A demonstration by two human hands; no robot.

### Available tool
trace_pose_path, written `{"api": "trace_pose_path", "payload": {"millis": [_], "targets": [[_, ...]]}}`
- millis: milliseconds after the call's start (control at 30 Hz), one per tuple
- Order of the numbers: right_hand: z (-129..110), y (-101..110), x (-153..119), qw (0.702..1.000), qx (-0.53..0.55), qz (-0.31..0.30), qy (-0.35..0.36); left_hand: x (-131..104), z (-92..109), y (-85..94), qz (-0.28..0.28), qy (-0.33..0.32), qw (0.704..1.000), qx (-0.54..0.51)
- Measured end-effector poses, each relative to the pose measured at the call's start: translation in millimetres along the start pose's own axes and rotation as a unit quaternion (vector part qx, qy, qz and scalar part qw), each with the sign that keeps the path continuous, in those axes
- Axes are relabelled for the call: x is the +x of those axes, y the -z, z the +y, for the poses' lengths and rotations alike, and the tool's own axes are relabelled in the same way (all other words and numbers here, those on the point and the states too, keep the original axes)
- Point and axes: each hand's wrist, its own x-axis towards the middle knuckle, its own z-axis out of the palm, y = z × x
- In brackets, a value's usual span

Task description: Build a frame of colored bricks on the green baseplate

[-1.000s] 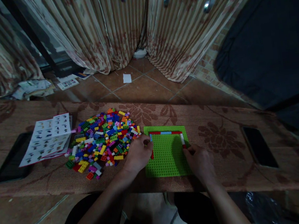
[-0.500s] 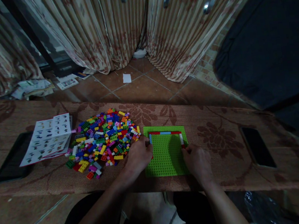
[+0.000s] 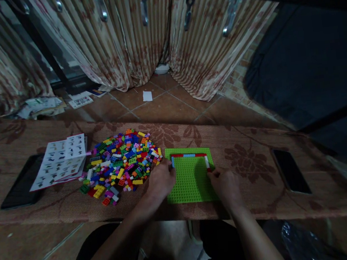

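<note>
A green studded baseplate (image 3: 191, 182) lies on the cloth-covered surface, with a row of red and light blue bricks (image 3: 189, 155) near its far edge. White and red bricks (image 3: 207, 162) run down its right side. My left hand (image 3: 163, 177) rests at the plate's left edge, fingers pressed together beside a blue brick (image 3: 172, 161); anything inside the fingers is hidden. At the right edge is my right hand (image 3: 224, 179), its fingers pinched by the red brick end; what they hold is too small to tell. Left of the plate lies a pile of mixed bricks (image 3: 123, 161).
Printed sheets (image 3: 59, 161) partly cover a dark tablet (image 3: 22, 182) at the left. A phone (image 3: 291, 171) lies at the right. Beyond the patterned cloth (image 3: 253, 158) are floor tiles and striped curtains (image 3: 137, 41).
The camera view has shifted slightly, so the scene sits a little differently. Both hands stay at the sides of the plate, with fingers still closed.
</note>
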Motion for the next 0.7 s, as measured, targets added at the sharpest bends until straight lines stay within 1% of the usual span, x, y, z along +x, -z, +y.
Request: {"api": "trace_pose_path", "payload": {"millis": [100, 200, 333, 533, 700], "targets": [[5, 3, -1, 0.999, 0.035, -0.013, -0.007, 0, -1, 0.2, -0.006, 0.0, 1.0, -0.011], [11, 11, -2, 0.997, 0.064, -0.027, -0.02, 2, -3, 0.4, -0.009, -0.005, 1.0, -0.024], [16, 19, -3, 0.997, 0.063, -0.022, -0.036, 3, -5, 2.0, -0.009, 0.003, 1.0, -0.022], [15, 14, 0, 0.992, 0.114, -0.053, -0.035, 2, -8, 0.2, -0.021, -0.002, 0.999, -0.031], [12, 13, 0, 0.992, 0.111, -0.048, -0.036, 5, -9, -1.2, -0.017, 0.008, 0.999, -0.027]]}}
